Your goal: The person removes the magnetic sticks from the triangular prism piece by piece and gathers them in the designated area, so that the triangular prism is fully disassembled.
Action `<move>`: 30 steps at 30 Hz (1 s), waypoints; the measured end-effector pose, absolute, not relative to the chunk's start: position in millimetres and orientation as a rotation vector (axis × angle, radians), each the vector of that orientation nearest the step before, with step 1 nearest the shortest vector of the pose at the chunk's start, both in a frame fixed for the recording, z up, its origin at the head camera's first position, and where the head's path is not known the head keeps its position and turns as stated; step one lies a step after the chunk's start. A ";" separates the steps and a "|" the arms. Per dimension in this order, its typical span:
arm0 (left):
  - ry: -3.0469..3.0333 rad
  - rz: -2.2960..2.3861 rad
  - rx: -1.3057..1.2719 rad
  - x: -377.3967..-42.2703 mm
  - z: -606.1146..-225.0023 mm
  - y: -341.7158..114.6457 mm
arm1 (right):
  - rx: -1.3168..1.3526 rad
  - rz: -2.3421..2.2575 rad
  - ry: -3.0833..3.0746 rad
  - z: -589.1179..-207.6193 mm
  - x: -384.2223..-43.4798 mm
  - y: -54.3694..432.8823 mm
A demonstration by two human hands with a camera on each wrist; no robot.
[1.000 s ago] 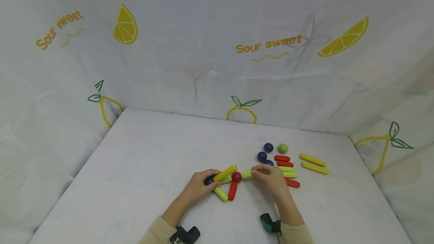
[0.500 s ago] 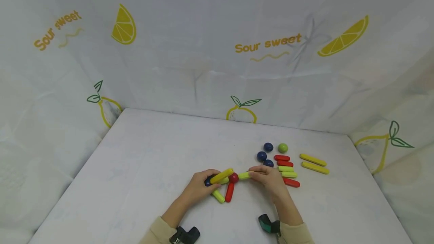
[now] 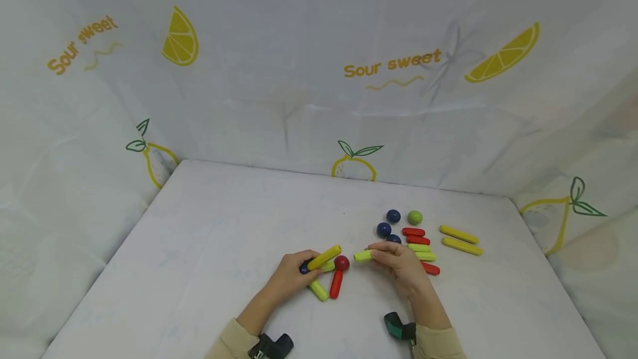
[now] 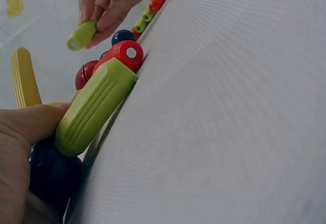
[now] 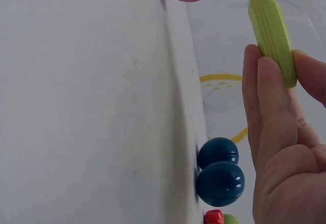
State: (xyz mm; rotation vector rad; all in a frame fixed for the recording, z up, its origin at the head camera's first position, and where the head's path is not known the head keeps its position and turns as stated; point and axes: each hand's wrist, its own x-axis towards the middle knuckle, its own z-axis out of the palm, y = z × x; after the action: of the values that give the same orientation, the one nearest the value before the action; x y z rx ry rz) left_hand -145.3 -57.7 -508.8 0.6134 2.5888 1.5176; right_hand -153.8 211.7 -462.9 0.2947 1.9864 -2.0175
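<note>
My left hand (image 3: 293,275) grips a dark blue ball (image 3: 304,267) at one corner of a small build of rods and balls. From that ball a yellow rod (image 3: 325,257) slants up, and a lime-green rod (image 4: 97,107) runs along the table. Another lime-green rod (image 3: 327,266) leads to a red ball (image 3: 341,263), from which a red rod (image 3: 336,285) extends toward me. Just right of the red ball, my right hand (image 3: 402,266) pinches a loose lime-green rod (image 5: 272,38) between thumb and fingertips, with a gap between rod and ball.
Behind my right hand lie several dark blue balls (image 3: 384,230), a green ball (image 3: 415,217), red rods (image 3: 414,232) and lime-green rods (image 3: 425,256). Two yellow rods (image 3: 462,246) lie farther right. A printed white cloth (image 3: 279,98) hangs behind the white table (image 3: 224,209).
The lime-green rod in my right hand, which touched the red ball earlier, is now apart from it. The build in my left hand has shifted slightly left and toward me.
</note>
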 end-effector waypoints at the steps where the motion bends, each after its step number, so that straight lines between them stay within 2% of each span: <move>1: 2.581 1.522 0.612 -145.1 -509.0 -57.7 | 0.303 -2.011 2.007 -460.9 -153.2 212.7; 12: 2.547 1.563 0.620 -146.0 -511.2 -59.2 | 0.356 -2.005 2.207 -442.8 -121.6 261.0; 20: 2.554 1.570 0.610 -146.0 -510.0 -60.7 | 0.618 -1.685 2.348 -458.0 -101.4 299.5; 30: 2.543 1.559 0.605 -145.9 -509.7 -60.5 | 0.705 -1.536 2.434 -479.7 -101.9 315.0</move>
State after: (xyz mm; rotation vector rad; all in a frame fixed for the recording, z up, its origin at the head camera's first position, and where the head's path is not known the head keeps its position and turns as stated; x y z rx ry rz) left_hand -145.9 -60.5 -509.7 0.6046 2.5432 1.5588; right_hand -101.9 315.0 -479.7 0.7046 2.4339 -1.5362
